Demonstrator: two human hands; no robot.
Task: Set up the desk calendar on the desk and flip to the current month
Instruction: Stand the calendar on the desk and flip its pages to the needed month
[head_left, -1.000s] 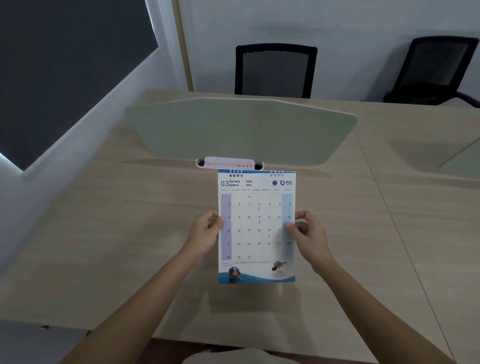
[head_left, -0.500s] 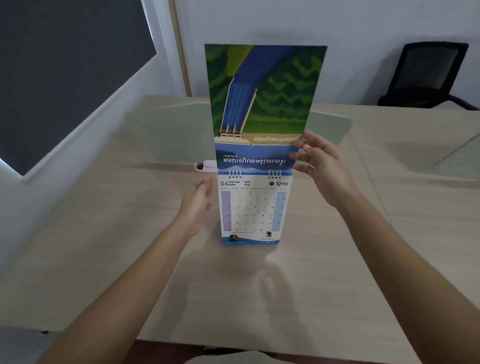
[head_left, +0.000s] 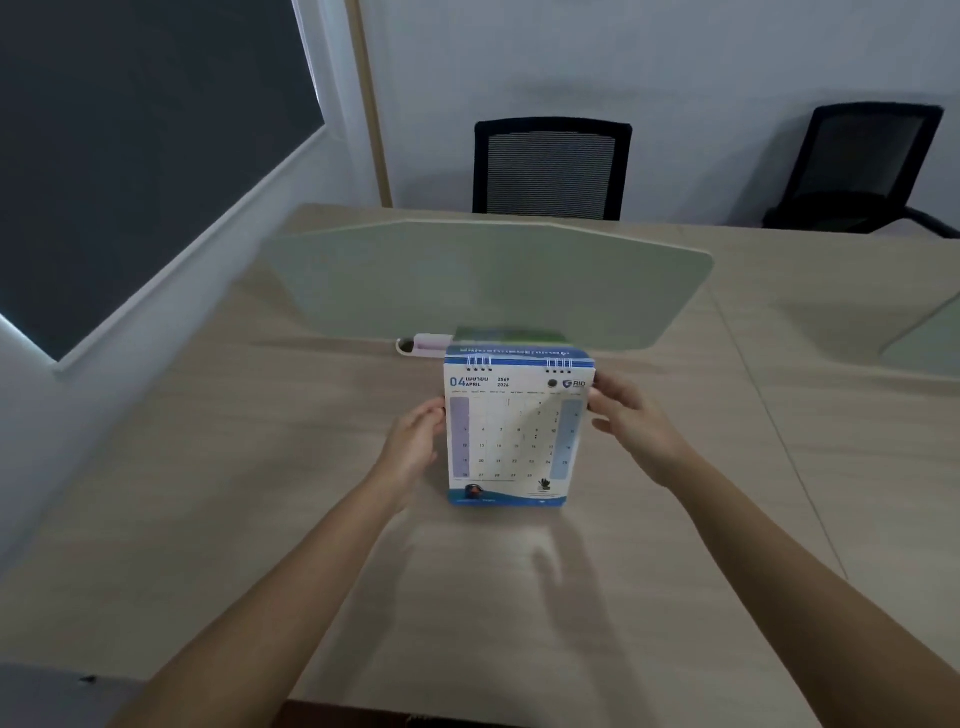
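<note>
A white spiral-bound desk calendar stands upright on the light wooden desk, showing the page "04 APRIL 2026". The flipped page lies folded over its top, behind the rings. My left hand holds the calendar's left edge at mid height. My right hand holds the right edge near the top, fingers curled around it. The calendar's back and stand are hidden.
A pale green divider panel stands across the desk just behind the calendar, with a small pink and white cable cover at its foot. Two black mesh chairs are beyond the desk. A wall with a dark window is at the left.
The March page went up and over the rings to the back, so April now shows. My right hand came down from the raised page to the calendar's right edge.
</note>
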